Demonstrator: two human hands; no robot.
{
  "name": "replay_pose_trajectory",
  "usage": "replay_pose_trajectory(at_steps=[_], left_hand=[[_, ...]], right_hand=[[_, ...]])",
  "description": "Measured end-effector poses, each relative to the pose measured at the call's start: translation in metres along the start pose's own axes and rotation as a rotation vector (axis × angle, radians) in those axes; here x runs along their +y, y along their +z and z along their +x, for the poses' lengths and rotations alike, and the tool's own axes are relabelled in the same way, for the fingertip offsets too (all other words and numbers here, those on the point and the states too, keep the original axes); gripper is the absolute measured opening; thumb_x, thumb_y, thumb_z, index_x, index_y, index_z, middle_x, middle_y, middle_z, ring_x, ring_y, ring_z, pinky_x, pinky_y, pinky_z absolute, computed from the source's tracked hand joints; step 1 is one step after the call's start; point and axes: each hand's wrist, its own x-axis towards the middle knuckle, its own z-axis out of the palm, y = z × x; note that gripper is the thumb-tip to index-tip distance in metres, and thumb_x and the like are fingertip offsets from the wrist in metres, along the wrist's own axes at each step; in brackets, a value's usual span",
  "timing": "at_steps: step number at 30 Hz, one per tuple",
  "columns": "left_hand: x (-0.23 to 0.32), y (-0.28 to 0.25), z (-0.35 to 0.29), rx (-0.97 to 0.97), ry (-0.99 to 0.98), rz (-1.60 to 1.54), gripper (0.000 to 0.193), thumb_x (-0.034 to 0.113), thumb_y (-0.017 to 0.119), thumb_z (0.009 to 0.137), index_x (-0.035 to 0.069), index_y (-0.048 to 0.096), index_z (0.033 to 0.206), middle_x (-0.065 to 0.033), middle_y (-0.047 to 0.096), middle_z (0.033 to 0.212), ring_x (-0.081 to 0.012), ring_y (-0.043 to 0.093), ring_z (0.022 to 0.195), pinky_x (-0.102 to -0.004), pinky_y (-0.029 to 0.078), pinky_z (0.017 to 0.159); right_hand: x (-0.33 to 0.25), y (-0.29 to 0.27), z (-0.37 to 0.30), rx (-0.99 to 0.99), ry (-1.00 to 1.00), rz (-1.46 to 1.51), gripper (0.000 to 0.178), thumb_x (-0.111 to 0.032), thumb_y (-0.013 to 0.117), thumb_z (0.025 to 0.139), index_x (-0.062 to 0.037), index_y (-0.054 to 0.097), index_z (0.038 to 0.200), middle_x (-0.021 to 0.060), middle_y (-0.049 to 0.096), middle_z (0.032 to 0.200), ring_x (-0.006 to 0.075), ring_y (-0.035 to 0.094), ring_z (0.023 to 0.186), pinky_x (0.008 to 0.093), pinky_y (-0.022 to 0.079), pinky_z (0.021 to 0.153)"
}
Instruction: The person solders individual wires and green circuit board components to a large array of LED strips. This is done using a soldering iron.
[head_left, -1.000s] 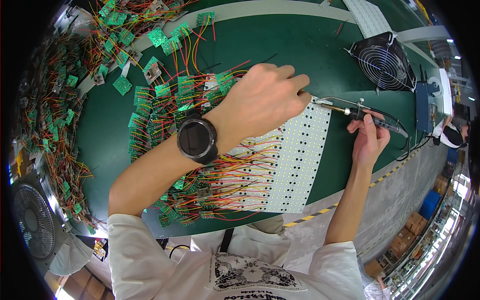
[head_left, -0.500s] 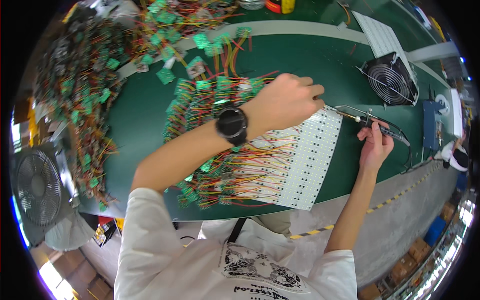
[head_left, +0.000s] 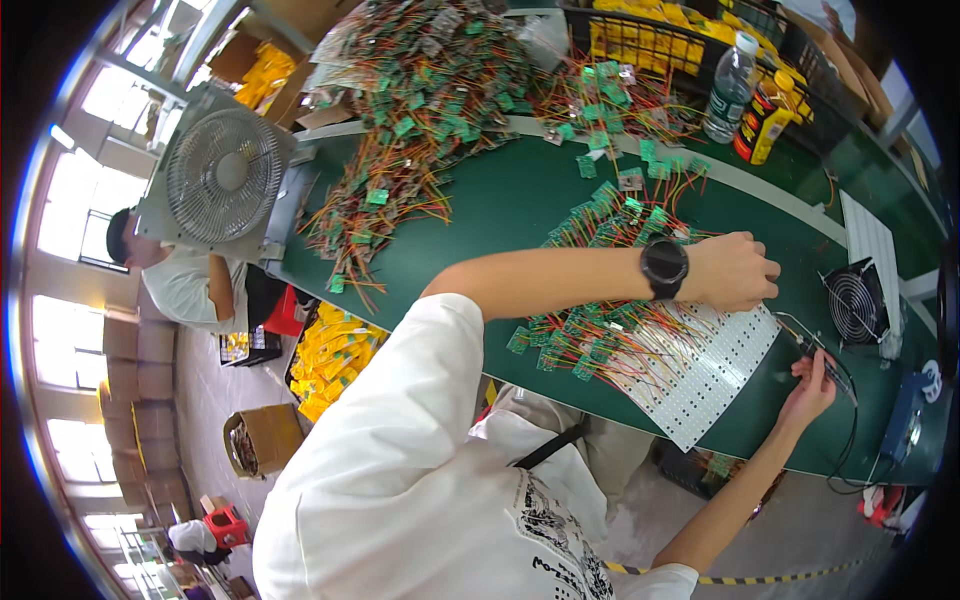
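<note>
My left hand (head_left: 735, 272), below a black wristwatch (head_left: 664, 267), is over the far right corner of a white panel (head_left: 735, 365) dotted with rows of small components. Its fingers are curled together, and whatever they pinch is hidden. In my right hand (head_left: 812, 392) is a soldering iron (head_left: 836, 374), held like a pen, its tip pointing toward the panel's far right corner near my left fingers. Small green circuit boards (head_left: 585, 345) with red, yellow and black wires lie in rows along the panel's left side, their wires stretching across it. My left forearm covers part of these rows.
A big heap of wired circuit boards (head_left: 420, 100) covers the table's far left. Behind stand a clear bottle (head_left: 730, 90), a yellow-and-black bottle (head_left: 768, 118) and a black crate (head_left: 640, 45). At right are a black cooling fan (head_left: 856, 302) and blue box (head_left: 908, 415). A co-worker sits left, beyond a large fan (head_left: 222, 180).
The head view has swung left, so the table appears shifted right and more of the room shows. My left hand stays by the panel's corner; my right still holds the soldering iron.
</note>
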Motion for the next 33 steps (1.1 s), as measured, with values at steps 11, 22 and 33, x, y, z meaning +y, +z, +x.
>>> replay_pose_trajectory(at_steps=[11,22,33], left_hand=[[0.006,-0.092,-0.253,0.359,-1.084,0.205,0.010,0.012,0.061,0.078,0.006,0.063,0.085,-0.0091,0.063,0.082,-0.0276,0.062,0.070,-0.0379,0.050,0.061],[-0.076,-0.108,-0.339,0.088,-1.568,0.602,0.038,0.039,0.066,0.080,0.002,0.065,0.070,-0.0177,0.064,0.066,-0.0372,0.064,0.066,-0.0442,0.050,0.057],[-0.038,-0.105,-0.340,0.398,-1.648,0.293,0.024,0.026,0.067,0.077,0.004,0.066,0.086,-0.0082,0.069,0.081,-0.0288,0.065,0.076,-0.0372,0.050,0.068]], right_hand=[[-0.003,-0.002,-0.003,0.007,0.012,0.027,0.016,-0.010,0.063,0.088,0.0032,0.062,0.097,0.0083,0.063,0.070,0.0120,0.058,0.055,0.0218,0.043,0.051],[-0.009,0.011,-0.005,0.002,0.008,0.020,0.016,-0.012,0.063,0.088,0.0030,0.062,0.095,0.0072,0.062,0.069,0.0112,0.057,0.054,0.0218,0.042,0.050],[-0.011,0.007,-0.006,0.016,0.023,0.015,0.016,-0.012,0.063,0.088,0.0032,0.063,0.094,0.0075,0.063,0.069,0.0113,0.057,0.054,0.0212,0.041,0.050]])
